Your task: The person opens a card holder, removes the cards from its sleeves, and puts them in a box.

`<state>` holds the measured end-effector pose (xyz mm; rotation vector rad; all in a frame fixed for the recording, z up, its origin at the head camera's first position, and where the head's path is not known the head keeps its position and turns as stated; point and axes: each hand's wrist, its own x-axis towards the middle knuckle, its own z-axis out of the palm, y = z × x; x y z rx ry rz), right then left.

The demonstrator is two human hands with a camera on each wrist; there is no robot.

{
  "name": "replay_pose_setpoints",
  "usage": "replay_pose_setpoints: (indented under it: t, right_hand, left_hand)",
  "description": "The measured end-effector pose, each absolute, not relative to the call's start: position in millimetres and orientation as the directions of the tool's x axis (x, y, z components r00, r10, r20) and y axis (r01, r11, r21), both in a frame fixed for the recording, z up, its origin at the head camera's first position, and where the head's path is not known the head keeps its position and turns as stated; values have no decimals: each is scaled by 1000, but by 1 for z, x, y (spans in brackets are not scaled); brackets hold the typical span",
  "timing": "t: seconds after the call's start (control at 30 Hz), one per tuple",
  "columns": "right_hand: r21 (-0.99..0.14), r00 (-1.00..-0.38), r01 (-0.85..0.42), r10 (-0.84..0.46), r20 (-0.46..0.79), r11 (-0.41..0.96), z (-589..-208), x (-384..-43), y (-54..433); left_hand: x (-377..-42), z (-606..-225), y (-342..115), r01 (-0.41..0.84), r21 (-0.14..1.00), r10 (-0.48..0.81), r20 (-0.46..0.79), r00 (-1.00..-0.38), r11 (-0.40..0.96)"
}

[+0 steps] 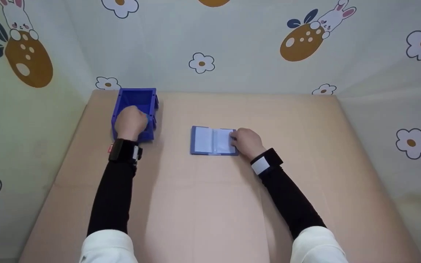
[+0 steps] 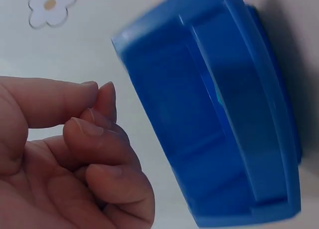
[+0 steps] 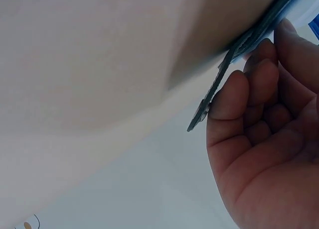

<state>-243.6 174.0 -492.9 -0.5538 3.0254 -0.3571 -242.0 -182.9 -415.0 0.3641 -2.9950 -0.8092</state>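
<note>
A small card holder [image 1: 204, 140] with dark blue covers and clear sleeves lies opened out on the table. My right hand [image 1: 249, 141] grips its right edge, thumb on top and fingers curled beneath; the right wrist view shows the dark cover [image 3: 219, 82] tilted beside those fingers. Over the blue bin [image 1: 137, 95] at the far left is my left hand [image 1: 132, 122]. In the left wrist view its thumb and index fingertips meet and the other fingers curl in, with nothing visible between them. A tiny teal bit [image 2: 218, 95] shows inside the bin, too small to identify.
The tan tabletop [image 1: 210, 204] extends around the card holder and toward me. Behind the table and on both sides stand fabric walls [image 1: 247, 47] printed with rabbits and flowers. The bin's raised walls surround the area under my left hand.
</note>
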Motion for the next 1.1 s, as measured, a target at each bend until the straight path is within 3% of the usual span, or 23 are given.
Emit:
replay_pose_setpoints:
  t: [0.43, 0.8, 1.1]
  right_hand:
    - [-241, -941, -325, -337, -8, 914, -491, -243, 173]
    - [-236, -936, -335, -351, -26, 912, -492, -244, 172]
    - [-238, -941, -318, -336, -40, 918, -490, -245, 173]
  left_hand:
    - [-239, -430, -115, -26, 514, -68, 63, -996, 858]
    - [-232, -463, -64, 25, 469, 37, -17, -999, 883]
    - [-230, -477, -47, 71, 397, 92, -33, -995, 915]
